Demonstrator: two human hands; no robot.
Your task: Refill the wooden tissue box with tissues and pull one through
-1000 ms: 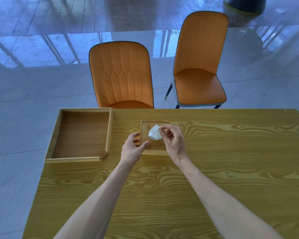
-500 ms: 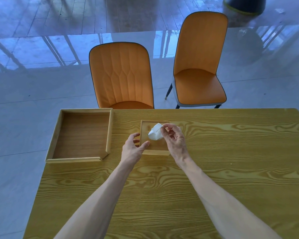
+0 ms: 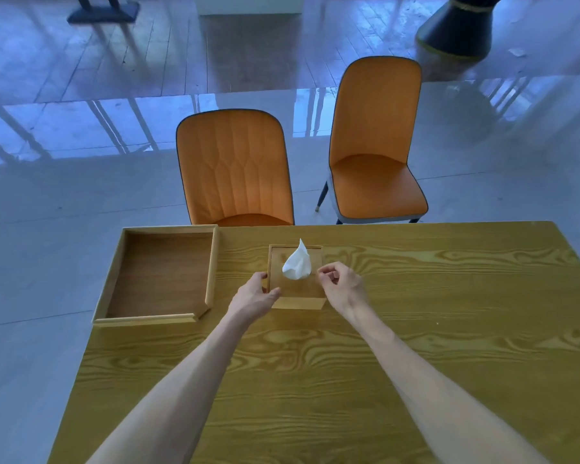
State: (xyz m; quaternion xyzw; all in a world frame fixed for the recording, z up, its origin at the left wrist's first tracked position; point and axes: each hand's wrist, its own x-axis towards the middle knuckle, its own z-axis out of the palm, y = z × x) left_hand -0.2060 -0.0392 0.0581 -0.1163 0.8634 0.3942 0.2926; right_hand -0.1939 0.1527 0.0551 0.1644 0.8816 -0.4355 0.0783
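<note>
The wooden tissue box [image 3: 297,283] sits on the worktop [image 3: 416,329] at the centre of the frame, and a white tissue [image 3: 297,264] now stands up out of its top in a loose peak. Half a second ago the right hand [image 3: 340,289] was pinching that tissue low over the box; now it has let go and drawn off to the right. Its thumb and forefinger are curled close together but hold nothing, and they sit just beside the tissue without touching it. The left hand [image 3: 253,299] has not shifted: it rests against the box's left near corner, thumb along the near edge and fingers on the left side, a steadying grip rather than a full clasp.

The view has also tilted up, so more floor and both orange chairs [image 3: 235,169] show. The open wooden tray [image 3: 211,262] lies at the left of the frame, apart from the box.

With the tissue standing free through the top, the pull-through looks done; only taking the hands away seems left.
</note>
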